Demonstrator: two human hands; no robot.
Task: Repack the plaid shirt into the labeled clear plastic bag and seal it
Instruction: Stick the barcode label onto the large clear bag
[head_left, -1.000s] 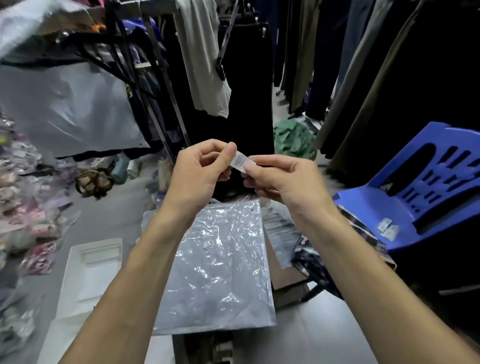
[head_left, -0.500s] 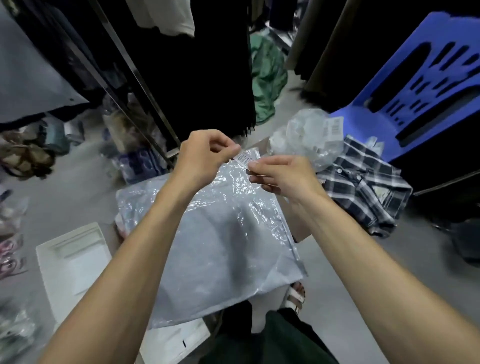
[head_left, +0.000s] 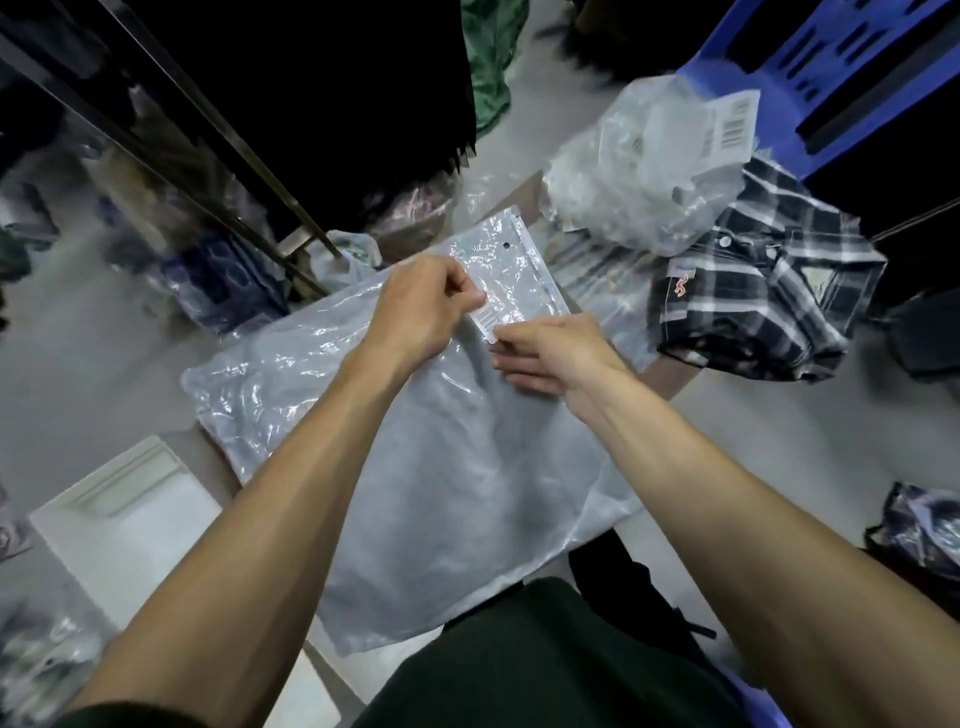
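A large clear plastic bag (head_left: 415, 467) lies flat in front of me with pale fabric inside it. My left hand (head_left: 421, 306) and my right hand (head_left: 550, 353) both pinch a small white barcode label (head_left: 485, 317) just above the bag's upper part. The dark plaid shirt (head_left: 763, 291) lies folded to the right, outside the bag. A crumpled clear bag with a barcode sticker (head_left: 644, 176) rests partly on the shirt's far edge.
A blue plastic chair (head_left: 841, 78) stands at the far right behind the shirt. A black clothes rack (head_left: 218, 156) with dark hanging garments fills the far left and centre. A white tray (head_left: 130, 519) lies at my left. Bagged items sit along both edges.
The view has tipped downward and my hands have lowered the label from chest height to just over the flat bag. Both hands keep their pinch on it.
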